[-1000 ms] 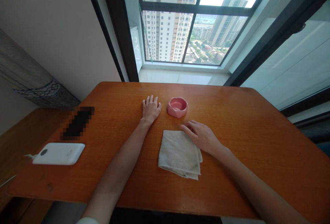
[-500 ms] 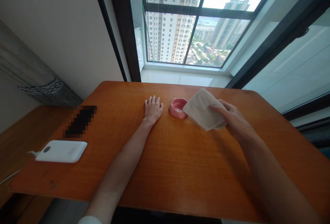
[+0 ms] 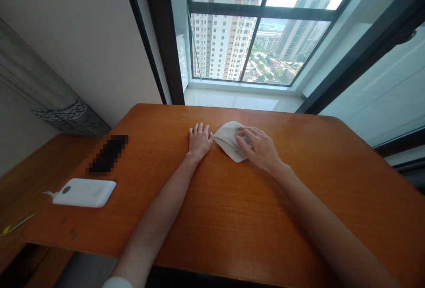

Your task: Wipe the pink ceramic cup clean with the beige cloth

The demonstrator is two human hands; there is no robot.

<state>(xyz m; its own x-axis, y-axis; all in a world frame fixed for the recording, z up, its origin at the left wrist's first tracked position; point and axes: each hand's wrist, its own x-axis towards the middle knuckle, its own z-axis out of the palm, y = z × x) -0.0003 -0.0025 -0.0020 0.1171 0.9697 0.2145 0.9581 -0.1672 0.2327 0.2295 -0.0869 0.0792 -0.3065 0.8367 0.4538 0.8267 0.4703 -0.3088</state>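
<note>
A pale grey-beige cloth (image 3: 231, 140) is spread over the spot where the pink ashtray stood, and no part of the ashtray shows. My right hand (image 3: 260, 146) is on the cloth's right side, its fingers bent down onto the fabric and its thumb toward me. The fingertips are partly lost against the cloth. To the left, my left hand (image 3: 200, 142) lies flat on the wooden table (image 3: 212, 217) with fingers spread and nothing in them. The cloth's left corner reaches close to its thumb.
A white power-bank-like device (image 3: 84, 192) with a cable lies at the table's left side. Behind it is a pixelated dark object (image 3: 108, 155). A window (image 3: 262, 49) stands beyond the far edge, and a grey curtain (image 3: 59, 89) hangs at the left.
My right hand has moved left and brought the cloth down over the pink ashtray, which was visible before. My left hand has stayed flat on the table. The view has shifted slightly.
</note>
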